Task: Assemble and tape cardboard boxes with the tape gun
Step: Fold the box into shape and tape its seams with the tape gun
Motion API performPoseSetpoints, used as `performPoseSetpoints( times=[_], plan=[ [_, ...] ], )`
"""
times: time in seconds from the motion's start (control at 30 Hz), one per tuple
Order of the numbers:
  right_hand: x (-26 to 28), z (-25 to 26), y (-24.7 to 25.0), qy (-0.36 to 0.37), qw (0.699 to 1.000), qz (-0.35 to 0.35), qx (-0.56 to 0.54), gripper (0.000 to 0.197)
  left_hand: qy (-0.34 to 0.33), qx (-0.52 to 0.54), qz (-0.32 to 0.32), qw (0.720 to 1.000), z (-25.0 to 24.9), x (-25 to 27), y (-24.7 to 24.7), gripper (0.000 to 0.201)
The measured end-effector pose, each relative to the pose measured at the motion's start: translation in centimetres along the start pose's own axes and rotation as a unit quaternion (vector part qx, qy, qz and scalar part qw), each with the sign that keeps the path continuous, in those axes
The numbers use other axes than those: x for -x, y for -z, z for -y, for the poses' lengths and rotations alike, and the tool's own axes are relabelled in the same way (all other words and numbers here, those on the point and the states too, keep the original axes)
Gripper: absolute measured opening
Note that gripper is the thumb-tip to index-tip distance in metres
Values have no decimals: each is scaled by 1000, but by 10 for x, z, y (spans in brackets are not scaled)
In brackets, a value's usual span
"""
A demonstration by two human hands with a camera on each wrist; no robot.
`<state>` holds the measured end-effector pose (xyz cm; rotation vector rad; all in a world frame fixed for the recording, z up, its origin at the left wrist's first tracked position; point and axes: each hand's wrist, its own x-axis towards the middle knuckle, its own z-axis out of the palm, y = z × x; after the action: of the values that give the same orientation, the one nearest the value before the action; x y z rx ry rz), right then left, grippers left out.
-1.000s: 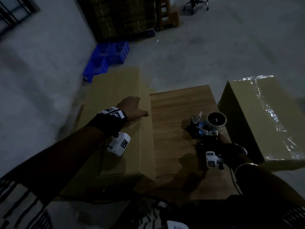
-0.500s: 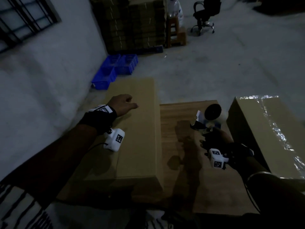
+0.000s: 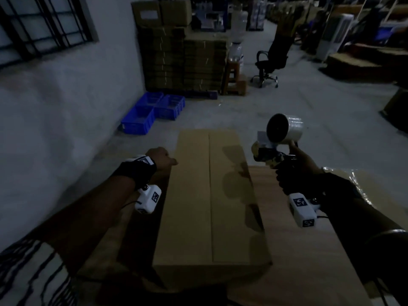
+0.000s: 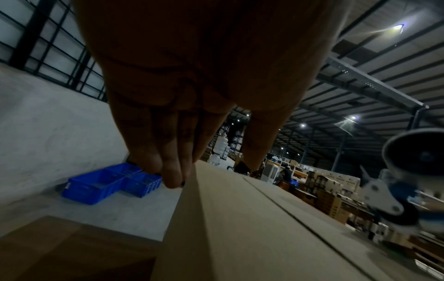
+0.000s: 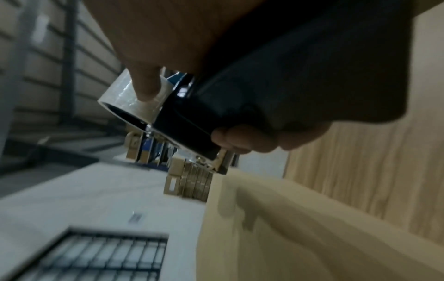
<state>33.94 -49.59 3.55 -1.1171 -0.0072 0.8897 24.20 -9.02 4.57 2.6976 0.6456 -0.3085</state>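
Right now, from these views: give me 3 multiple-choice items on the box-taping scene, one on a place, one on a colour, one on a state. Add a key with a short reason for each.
1. Where is the left hand?
A. at the left edge of the cardboard box
B. on the tape roll
C. flat on the wooden table

2. What colour are the plastic crates by the wall?
A. red
B. blue
C. green

3. What is the state of the box's top seam?
A. flaps standing open
B. flaps closed, no tape on it yet
C. flaps closed and taped over

Key: 1 A, the left wrist view shows the fingers against the box's side at its top edge. 2 B, the crates are blue in the head and left wrist views. 3 B, the seam is a bare line, and the right hand holds the tape gun in the air, off the box.
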Motion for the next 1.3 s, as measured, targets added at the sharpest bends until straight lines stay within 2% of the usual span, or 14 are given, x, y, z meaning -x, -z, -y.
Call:
performPoseSetpoints(
  times=[0.17,0.27,0.43,0.5,0.6,0.67,0.73,0.83,0.9,0.97,1.0,1.07,1.17,1.3],
  plan=[
    [-9,-9,-77,-11,995,-77,64,81,-59,7,78,995,24,-18,-26,51],
    [-17,-18,-104,9,986,-123,109,86,-95,24,91,991,32,-27,-37,57],
    [-24,-28,-121,-10,989,-114,96,85,-122,29,69,990,24,-13,-34,42],
    [-20,-29,-123,-17,989,-108,101,83,-132,45,88,986,20,-11,-42,37],
    [-12,-30,-128,-14,987,-108,117,81,-126,91,101,983,17,-28,-68,57],
    [-5,-31,-133,-3,986,-118,121,80,-137,96,86,982,20,-62,-100,74],
    [4,-31,-137,6,983,-132,128,78,-155,83,82,981,18,-66,-111,82],
    [19,-31,-137,1,982,-133,137,77,-157,86,96,979,5,2,-67,54],
    [26,-31,-135,2,980,-134,148,79,-155,70,31,985,-3,22,-43,25],
    [32,-32,-136,6,980,-133,146,82,-142,90,-53,984,-12,33,-23,17],
    [35,-32,-138,8,982,-129,140,83,-152,122,-76,978,-19,38,-15,20],
    [41,-32,-139,17,984,-121,132,85,-167,243,-67,953,-35,44,-2,25],
    [48,-31,-143,29,990,-90,104,85,-155,404,0,902,-59,54,17,28],
    [50,-26,-144,45,993,-74,79,84,-133,492,89,856,-80,53,36,36]
  ],
)
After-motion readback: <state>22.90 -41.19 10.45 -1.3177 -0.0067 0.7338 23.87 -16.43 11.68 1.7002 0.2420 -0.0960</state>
